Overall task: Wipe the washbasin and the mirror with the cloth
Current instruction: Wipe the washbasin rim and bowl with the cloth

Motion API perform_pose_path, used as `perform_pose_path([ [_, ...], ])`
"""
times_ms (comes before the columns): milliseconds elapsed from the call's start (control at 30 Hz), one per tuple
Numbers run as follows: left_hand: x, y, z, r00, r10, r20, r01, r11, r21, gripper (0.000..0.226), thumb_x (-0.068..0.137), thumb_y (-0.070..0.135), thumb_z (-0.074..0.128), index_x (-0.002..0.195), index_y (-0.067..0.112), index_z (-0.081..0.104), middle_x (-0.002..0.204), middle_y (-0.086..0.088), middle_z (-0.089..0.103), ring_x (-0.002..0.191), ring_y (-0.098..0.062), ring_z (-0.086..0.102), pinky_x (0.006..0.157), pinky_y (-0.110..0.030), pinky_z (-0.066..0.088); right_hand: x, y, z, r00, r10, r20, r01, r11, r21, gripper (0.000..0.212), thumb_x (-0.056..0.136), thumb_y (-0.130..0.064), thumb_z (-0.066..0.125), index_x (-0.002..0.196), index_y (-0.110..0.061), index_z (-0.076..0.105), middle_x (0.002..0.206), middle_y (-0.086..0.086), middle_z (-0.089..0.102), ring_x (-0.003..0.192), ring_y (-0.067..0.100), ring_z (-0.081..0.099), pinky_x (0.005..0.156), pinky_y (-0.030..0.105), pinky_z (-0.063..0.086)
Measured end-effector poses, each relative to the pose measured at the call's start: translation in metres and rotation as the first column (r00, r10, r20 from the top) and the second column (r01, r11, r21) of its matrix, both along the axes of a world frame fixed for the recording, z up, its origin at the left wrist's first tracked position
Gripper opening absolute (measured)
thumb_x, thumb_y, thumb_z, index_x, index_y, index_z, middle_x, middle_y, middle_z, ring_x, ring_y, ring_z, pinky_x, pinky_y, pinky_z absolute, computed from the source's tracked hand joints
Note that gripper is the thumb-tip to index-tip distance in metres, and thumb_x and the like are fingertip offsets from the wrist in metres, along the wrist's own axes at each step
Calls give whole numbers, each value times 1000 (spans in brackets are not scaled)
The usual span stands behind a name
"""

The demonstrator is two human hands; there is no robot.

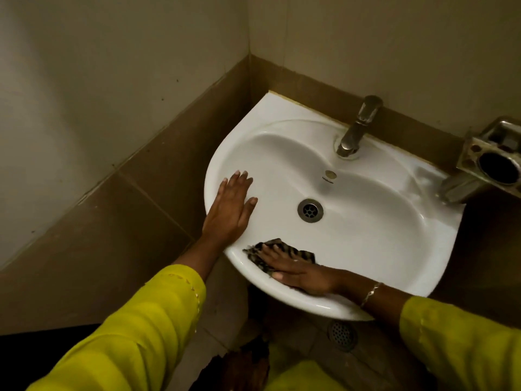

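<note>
A white washbasin (366, 221) is fixed to the wall in a tiled corner, with a metal drain (310, 210) in its bowl. My right hand (298, 273) lies flat on a dark striped cloth (284, 251), pressing it against the basin's near front rim. My left hand (229, 207) rests flat on the basin's left rim with fingers spread and holds nothing. No mirror is in view.
A metal tap (358, 128) stands at the basin's back. A metal soap and brush holder (490, 162) juts from the wall at the right. Brown tiled walls close in on the left and back. A floor drain (342, 334) lies below the basin.
</note>
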State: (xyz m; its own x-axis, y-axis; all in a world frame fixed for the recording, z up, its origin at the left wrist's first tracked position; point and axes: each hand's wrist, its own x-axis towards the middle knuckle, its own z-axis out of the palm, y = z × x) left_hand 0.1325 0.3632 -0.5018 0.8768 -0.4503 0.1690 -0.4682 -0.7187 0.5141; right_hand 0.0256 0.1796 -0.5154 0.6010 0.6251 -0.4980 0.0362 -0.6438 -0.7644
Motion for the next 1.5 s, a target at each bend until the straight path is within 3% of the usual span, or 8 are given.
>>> perform_pose_path([
  [233,3,0,-3,1000,-2,12,2,999,-41,65,93,48,19,138,4,34,148,-15,31,139,-17,17,115,-28,2,51,47,-8,983,-53,175,37,995,95,52,101,-18,31,146,-14,7,151,-4,-11,136,12,-21,112,32,-17],
  [400,4,1,-5,1000,9,0,-9,997,-76,58,92,39,24,141,8,30,151,-13,23,141,-17,11,117,-34,5,89,66,-1,956,-234,178,212,968,136,48,96,-10,40,137,11,27,144,31,28,136,40,25,114,48,14],
  [600,7,1,-9,1000,8,13,-8,999,-39,64,92,45,24,143,6,22,152,-13,19,143,-19,7,117,-35,6,149,81,-25,868,-203,453,211,977,34,117,60,-89,-8,142,-8,11,152,26,2,142,39,-3,115,51,-4],
  [800,8,2,-9,1000,21,-6,-21,1000,0,70,93,56,13,143,8,24,152,-12,22,142,-19,10,116,-36,10,196,76,-23,718,-235,655,450,875,-180,71,86,-54,10,146,-17,2,155,18,-4,142,38,-9,111,62,4],
  [967,6,1,-7,1000,9,-7,-9,999,31,74,92,58,12,142,5,26,151,-14,24,141,-20,12,116,-32,6,202,48,-33,648,-259,716,575,782,-238,66,88,-50,14,146,-20,8,155,15,10,143,36,6,109,61,9],
  [1133,6,1,-6,1000,-2,-7,3,999,42,72,92,57,12,142,6,26,151,-13,23,141,-19,11,115,-26,0,172,51,-56,709,-390,587,641,703,-307,73,83,-53,-3,147,-17,-4,156,15,-8,143,34,-8,111,59,0],
  [1367,6,0,-5,1000,-14,-15,15,999,31,66,92,49,23,142,5,26,150,-15,25,141,-18,13,116,-33,7,143,75,-44,836,-421,353,480,872,-98,63,94,-51,22,145,-27,-7,155,8,-19,141,31,-20,110,54,-11],
  [1500,5,0,-4,1000,-24,-10,24,999,43,64,91,43,25,142,4,26,150,-15,24,141,-22,15,116,-37,9,115,81,-21,867,-493,76,495,869,-12,57,98,-27,28,143,4,13,154,22,7,144,32,2,114,33,3],
])
